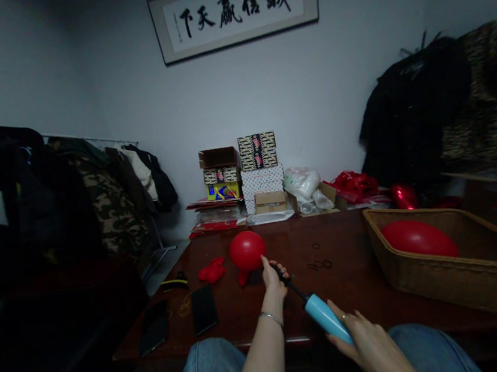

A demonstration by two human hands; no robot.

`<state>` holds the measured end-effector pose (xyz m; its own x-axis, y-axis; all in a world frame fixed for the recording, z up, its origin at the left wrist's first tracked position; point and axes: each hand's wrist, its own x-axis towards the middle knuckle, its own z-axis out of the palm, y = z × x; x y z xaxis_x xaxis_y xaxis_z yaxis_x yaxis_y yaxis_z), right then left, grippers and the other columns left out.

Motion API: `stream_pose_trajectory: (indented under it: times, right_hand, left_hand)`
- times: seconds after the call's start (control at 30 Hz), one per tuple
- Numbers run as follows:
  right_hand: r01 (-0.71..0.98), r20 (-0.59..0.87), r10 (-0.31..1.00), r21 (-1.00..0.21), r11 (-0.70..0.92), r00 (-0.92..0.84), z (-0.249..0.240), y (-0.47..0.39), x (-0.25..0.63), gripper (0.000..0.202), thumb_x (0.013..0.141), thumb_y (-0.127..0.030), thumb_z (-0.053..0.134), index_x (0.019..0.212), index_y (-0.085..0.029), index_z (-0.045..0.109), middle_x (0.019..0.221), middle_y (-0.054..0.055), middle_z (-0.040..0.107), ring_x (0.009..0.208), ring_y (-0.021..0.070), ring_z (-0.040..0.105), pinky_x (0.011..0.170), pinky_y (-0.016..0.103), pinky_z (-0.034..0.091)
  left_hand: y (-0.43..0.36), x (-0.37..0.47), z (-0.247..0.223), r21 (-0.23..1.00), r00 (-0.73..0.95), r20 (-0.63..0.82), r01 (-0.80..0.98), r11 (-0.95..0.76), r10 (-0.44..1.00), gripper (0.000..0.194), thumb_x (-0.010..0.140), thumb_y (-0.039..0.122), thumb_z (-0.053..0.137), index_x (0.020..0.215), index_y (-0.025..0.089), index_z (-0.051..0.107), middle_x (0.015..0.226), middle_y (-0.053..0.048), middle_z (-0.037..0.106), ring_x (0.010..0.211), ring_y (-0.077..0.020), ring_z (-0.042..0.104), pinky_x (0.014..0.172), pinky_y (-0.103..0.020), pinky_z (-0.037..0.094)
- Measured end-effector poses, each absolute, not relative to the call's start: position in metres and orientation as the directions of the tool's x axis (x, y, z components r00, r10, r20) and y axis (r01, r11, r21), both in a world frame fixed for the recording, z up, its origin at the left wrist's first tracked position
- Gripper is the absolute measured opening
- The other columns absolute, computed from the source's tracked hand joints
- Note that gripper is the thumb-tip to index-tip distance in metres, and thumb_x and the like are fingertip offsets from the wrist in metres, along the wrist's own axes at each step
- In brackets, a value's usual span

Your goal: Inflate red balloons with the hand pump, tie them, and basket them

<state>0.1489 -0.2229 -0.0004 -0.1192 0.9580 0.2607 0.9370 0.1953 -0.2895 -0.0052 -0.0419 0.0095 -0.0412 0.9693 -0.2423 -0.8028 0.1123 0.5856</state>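
The left hand (273, 279) is closed around the black end of the light-blue cylindrical hand pump (327, 316), just beside the round red shiny balloon (247, 249), over the dark brown wooden table (352, 294). The right hand (373, 343) grips the pump's blue body.

The one camera is on the head; it looks forward and down across the table (355, 284), with the right hand (371, 340) close at five o'clock, the wall (201, 98) farther at twelve.
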Motion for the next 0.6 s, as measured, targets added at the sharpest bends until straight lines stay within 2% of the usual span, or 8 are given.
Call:
stream_pose_trajectory:
  times: [0.23,0.43,0.6]
  right_hand:
    - [0.933,0.257,0.959,-0.301,0.2,-0.122,0.014,-0.21,0.141,0.052,0.082,-0.034,0.05,0.131,-0.016,0.046,0.111,0.012,0.065,0.097,0.0269,0.063,0.09,0.039,0.044]
    - [0.928,0.248,0.959,-0.305,0.214,-0.14,0.032,-0.186,0.121,0.053,0.083,-0.031,0.048,0.133,-0.013,0.043,0.11,0.014,0.065,0.1,0.0264,0.062,0.094,0.04,0.04]
    - [0.936,0.213,0.969,-0.297,0.188,-0.127,0.032,-0.177,0.111,0.057,0.083,-0.033,0.049,0.135,-0.012,0.04,0.113,0.015,0.064,0.1,0.0264,0.062,0.097,0.04,0.037]
  left_hand:
    - [-0.045,0.0,0.004,0.581,-0.008,-0.16,-0.809,0.088,0.987,0.04,0.077,0.053,0.059,0.068,0.016,0.045,0.05,0.005,0.04,0.039,-0.0052,0.036,0.038,-0.017,0.028]
    - [-0.045,-0.001,0.001,0.581,0.018,-0.145,-0.808,0.1,0.989,0.028,0.082,0.042,0.056,0.084,0.014,0.053,0.052,0.004,0.041,0.04,-0.006,0.038,0.04,-0.017,0.032]
    - [-0.045,-0.01,0.005,0.574,0.006,-0.142,-0.814,0.087,0.99,0.026,0.084,0.038,0.054,0.072,0.016,0.047,0.053,0.003,0.043,0.04,-0.0064,0.04,0.039,-0.017,0.032]
